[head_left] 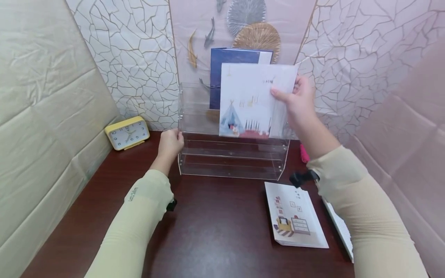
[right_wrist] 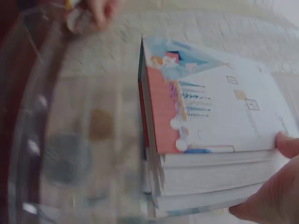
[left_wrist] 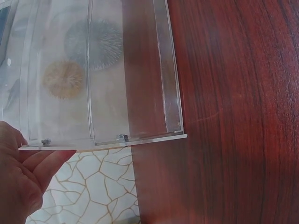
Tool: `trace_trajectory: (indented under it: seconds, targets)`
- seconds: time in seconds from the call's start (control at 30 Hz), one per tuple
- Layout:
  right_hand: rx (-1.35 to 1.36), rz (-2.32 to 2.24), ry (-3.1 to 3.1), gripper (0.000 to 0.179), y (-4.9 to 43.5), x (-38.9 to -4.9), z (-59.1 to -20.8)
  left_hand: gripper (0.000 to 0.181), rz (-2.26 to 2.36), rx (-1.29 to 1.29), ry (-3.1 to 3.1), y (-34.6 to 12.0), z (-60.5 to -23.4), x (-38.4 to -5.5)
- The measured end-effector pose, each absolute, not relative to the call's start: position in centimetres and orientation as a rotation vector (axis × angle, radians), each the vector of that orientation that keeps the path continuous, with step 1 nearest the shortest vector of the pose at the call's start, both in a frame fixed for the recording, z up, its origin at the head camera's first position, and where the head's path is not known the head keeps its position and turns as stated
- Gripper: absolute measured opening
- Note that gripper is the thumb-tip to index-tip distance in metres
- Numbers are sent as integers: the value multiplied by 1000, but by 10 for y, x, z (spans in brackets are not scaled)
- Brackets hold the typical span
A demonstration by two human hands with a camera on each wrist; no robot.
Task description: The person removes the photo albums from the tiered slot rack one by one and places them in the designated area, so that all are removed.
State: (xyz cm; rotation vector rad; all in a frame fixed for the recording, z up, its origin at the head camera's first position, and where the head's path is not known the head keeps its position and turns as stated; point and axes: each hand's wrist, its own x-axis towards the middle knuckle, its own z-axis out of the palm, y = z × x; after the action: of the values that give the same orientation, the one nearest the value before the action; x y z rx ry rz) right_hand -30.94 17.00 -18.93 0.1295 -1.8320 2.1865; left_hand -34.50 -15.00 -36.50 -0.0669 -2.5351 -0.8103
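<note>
The book [head_left: 248, 100] is up in front of the upper part of the clear rack [head_left: 227, 170], held by the right hand [head_left: 300, 98]. That grip is closed about the book's right-hand edge, toward the top: thumb on the front cover, fingers behind. Most of the book lies to the left of and below the grip.

The book is close to upright, cover toward the head camera and painted floor lowest; its long axis appears to run up and down. The right wrist view shows the page edges on the side by the grip. The bottom edge appears near level with a rack ledge; whether it touches cannot be determined.

The blue book [head_left: 227, 57] stands directly behind, partly covered, its top higher and its left edge further left.

The left hand [head_left: 171, 143] grips the rack's left side panel, fingers along the outer face in the left wrist view. The right hand is the nearer to the book; the left is well apart from it.

A second white book [head_left: 295, 216] lies flat on the surface [head_left: 208, 216], right of centre, in front of the rack.
</note>
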Motion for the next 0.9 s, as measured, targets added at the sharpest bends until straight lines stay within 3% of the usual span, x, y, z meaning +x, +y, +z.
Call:
trace_trajectory:
  seconds: [0.27, 0.53, 0.9]
  targets:
    - [-146, 2332, -2206, 38, 169, -266, -276, 33, -815, -70, -2531, -150, -369, -344]
    - [-406, 2282, -2482, 51, 155, -240, -360, 34, -806, -93, -2511, -152, -370, -346]
    - [-525, 2256, -2561, 39, 148, -226, -405, 34, -823, -90, -2498, -150, -368, -345]
